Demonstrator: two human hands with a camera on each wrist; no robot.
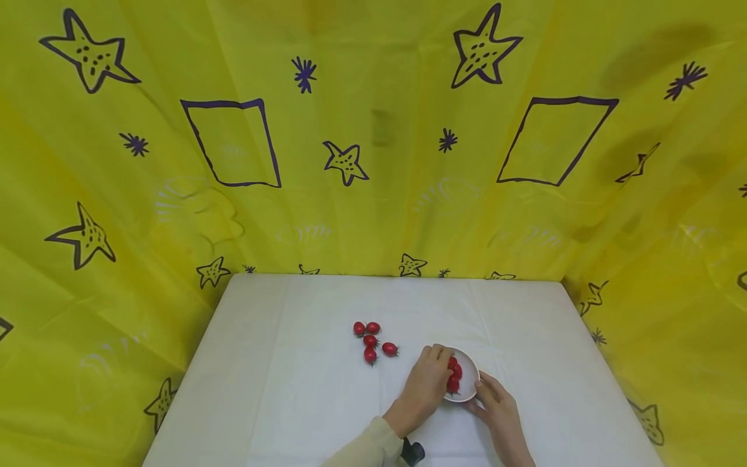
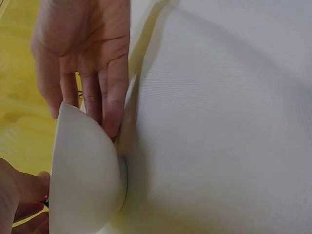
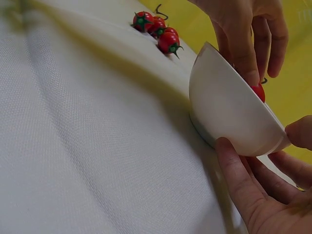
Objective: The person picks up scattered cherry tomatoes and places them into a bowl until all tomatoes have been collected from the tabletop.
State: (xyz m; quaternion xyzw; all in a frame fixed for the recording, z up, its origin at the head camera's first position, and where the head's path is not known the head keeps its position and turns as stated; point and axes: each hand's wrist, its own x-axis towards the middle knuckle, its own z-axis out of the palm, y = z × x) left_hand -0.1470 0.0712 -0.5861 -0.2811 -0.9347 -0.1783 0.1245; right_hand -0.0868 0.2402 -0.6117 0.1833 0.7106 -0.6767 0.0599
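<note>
Counter: a white cloth-covered counter (image 1: 303, 395) fills the space before you, its covering faintly creased.
Room: yellow sheeting (image 1: 379, 214) rises behind the counter and along both its sides, printed with dark stars, bursts and four-sided outlines.
Loose tomatoes: five small red tomatoes (image 1: 370, 340) with green stem ends lie on the counter, to the left of the bowl and a little farther from you, four bunched closely and one just to their right.
White bowl: the bowl (image 1: 469, 377) sits right of centre, mouth up, with several red tomatoes inside (image 1: 457, 371).
In the way: your left hand (image 1: 425, 381) covers the bowl's left rim in the head view and hides part of its contents.
Left fingers: bent down into the bowl by the tomatoes; you cannot tell whether they pinch one.
Right fingers: your right hand (image 1: 498, 410) pinches the bowl's right side, thumb at the rim, fingers beneath.
Near your cuff: a black object (image 1: 413, 452) shows beside the pale left sleeve (image 1: 364, 447).
</note>
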